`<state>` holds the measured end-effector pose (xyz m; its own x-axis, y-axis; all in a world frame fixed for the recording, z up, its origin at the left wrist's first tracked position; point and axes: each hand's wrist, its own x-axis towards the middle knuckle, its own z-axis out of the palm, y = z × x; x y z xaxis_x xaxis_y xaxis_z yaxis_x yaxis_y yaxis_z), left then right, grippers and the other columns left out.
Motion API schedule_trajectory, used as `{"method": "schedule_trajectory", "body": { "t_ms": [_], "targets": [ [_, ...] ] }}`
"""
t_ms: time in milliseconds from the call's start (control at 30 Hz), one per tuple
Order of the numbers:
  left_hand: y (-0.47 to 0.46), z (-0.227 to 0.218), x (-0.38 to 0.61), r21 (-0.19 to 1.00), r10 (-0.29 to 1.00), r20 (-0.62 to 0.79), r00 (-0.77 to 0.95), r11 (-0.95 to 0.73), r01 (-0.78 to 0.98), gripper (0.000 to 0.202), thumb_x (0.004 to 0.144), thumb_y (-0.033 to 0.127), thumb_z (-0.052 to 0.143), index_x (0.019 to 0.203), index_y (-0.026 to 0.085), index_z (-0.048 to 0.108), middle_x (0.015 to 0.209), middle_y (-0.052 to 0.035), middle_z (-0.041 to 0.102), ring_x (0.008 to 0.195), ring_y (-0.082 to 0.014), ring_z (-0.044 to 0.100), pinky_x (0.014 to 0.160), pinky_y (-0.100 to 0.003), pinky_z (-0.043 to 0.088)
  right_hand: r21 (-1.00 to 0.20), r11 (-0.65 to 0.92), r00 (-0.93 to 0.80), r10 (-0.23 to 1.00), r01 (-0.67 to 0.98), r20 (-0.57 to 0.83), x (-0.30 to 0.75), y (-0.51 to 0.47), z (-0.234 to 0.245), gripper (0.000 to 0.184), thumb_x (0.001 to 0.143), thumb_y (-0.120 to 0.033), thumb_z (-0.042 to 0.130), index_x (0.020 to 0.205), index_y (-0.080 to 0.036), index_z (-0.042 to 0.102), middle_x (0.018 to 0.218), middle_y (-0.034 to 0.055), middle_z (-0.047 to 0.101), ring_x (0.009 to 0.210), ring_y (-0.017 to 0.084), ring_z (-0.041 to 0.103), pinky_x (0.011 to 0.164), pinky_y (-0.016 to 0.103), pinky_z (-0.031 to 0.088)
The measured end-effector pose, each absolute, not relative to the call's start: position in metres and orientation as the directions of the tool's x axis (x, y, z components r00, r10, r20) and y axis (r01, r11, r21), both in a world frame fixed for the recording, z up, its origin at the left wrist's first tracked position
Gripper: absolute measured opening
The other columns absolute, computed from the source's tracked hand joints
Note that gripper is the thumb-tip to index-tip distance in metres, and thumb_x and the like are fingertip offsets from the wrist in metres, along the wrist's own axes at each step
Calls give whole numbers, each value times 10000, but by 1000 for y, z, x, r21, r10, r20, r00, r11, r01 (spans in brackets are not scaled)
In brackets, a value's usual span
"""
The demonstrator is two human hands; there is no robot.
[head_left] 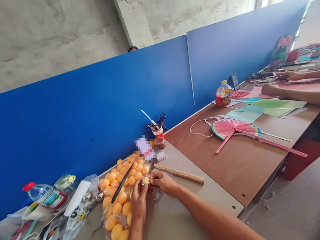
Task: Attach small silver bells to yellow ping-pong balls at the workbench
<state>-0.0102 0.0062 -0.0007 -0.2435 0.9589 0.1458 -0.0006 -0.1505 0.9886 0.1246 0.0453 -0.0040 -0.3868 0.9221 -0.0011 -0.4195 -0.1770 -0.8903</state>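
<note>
At the near centre of the grey-brown surface (180, 223), your left hand (139, 199) holds a small, round, shiny silver-and-yellow object (146, 180) between thumb and fingers. Your right hand (163, 182) meets the object at its right side, fingertips drawn narrow; whether they grip it cannot be told from this view. Just left of your hands, note the round orange balls (117, 234) in clear plastic, with a long dark strip (122, 183) lying across them. Farther left, locate the shiny silver balls (99, 196) and the clear plastic bottle with a red cap (46, 196). Beyond your right hand lies a long, pale wooden piece (180, 173). Toward the blue partition (93, 130) stands a red-and-white cup (159, 133) containing black cables. Farther right lies a pink pleated paper fan (230, 128) with a blue-and-yellow edge.
</note>
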Motion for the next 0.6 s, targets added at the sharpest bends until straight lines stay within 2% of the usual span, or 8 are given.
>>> {"method": "schedule_trajectory", "body": {
  "t_ms": [333, 600],
  "targets": [
    [6, -1, -11, 978, 957, 189, -219, -164, 125, 511, 710, 465, 743, 1119, 175, 642, 1073, -134, 704, 1020, -286, 657, 838, -380, 541, -868, -188, -383, 924, -461, 4, 123, 44, -3, 163, 591, -233, 632, 676, -188, 500, 508, -48, 568, 479, 121, 546, 512, 231, 353],
    [8, -6, -11, 976, 963, 185, -195, -157, 153, 509, 706, 469, 743, 1109, 179, 632, 1076, -138, 693, 933, -267, 675, 785, -369, 555, -911, -125, -311, 950, -392, 3, 122, 45, -9, 93, 619, -175, 597, 662, -179, 514, 518, -47, 575, 481, 101, 519, 494, 215, 337]
  ]
}}
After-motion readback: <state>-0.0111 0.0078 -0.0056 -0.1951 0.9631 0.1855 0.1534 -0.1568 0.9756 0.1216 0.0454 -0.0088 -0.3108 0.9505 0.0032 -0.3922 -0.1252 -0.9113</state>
